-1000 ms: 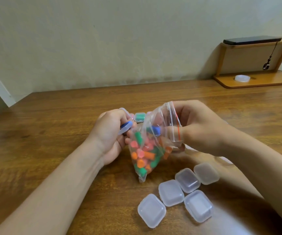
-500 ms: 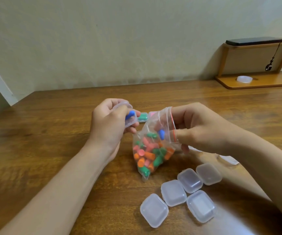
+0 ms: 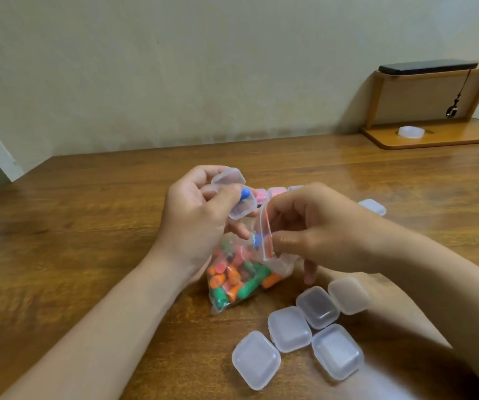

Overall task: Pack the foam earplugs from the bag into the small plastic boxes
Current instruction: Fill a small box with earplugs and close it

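1. Earplug in blue [image 3: 244,194] lies in a small open box [image 3: 239,210], which our left hand [image 3: 195,217] grips with curled fingers, held up above the worktop [image 3: 74,241].
2. Just below and right of it stands the clear bag [image 3: 278,264], its lower end down on the worktop, packed with orange, green and pink earplugs [image 3: 232,280]; one more blue plug [image 3: 259,237] sits at its mouth.
3. Our right hand [image 3: 316,232] pinches the bag's red-lined rim between thumb and fingers, holding the mouth up.
4. Behind our hands we see pink-filled boxes [image 3: 275,192] on the worktop, partly hidden.
5. Nearer us and to the right, five closed boxes [image 3: 288,329] lie in a tight cluster, touching or nearly so; they look empty.
6. At the far right a wooden shelf [image 3: 440,138] carries a white ring [image 3: 410,131].
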`<state>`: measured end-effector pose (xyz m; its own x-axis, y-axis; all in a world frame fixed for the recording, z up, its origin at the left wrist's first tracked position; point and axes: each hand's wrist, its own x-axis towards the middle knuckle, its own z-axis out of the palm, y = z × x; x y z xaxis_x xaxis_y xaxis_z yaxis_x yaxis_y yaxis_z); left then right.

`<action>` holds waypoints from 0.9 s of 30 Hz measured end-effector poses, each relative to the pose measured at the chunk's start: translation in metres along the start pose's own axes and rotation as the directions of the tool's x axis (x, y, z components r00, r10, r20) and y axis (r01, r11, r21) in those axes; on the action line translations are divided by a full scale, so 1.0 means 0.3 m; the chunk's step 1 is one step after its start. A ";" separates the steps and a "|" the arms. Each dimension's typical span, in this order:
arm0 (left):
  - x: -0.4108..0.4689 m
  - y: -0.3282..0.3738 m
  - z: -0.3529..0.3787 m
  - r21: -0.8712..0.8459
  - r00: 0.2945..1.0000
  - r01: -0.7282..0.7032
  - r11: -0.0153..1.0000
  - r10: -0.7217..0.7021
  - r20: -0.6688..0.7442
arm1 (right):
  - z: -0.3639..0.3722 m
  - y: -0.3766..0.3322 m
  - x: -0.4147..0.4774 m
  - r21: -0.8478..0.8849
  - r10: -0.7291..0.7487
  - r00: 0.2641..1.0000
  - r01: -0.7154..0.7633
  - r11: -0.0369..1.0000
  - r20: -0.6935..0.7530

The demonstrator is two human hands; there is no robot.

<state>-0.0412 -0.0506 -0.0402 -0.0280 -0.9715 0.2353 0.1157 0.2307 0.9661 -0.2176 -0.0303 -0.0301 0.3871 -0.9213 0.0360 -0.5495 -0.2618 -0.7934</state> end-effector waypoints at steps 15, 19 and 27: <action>-0.004 -0.018 -0.003 0.033 0.987 0.071 0.997 -0.075 0.141 | -0.049 0.010 -0.002 -0.224 -0.300 0.885 0.231 0.947 -0.356; -0.005 -0.016 -0.003 0.000 0.978 0.113 0.994 -0.111 0.175 | -0.042 0.013 0.001 -0.260 -0.313 0.884 0.230 0.938 -0.347; -0.002 -0.006 -0.009 -0.044 0.952 0.190 0.981 -0.174 0.251 | -0.028 0.014 0.002 -0.357 -0.327 0.874 0.195 0.913 -0.359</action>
<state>-0.0387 -0.0506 -0.0423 -0.2962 -0.9515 0.0829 0.1516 0.0388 0.9877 -0.2257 -0.0344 -0.0284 0.2525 -0.8230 0.5089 -0.6910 -0.5215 -0.5005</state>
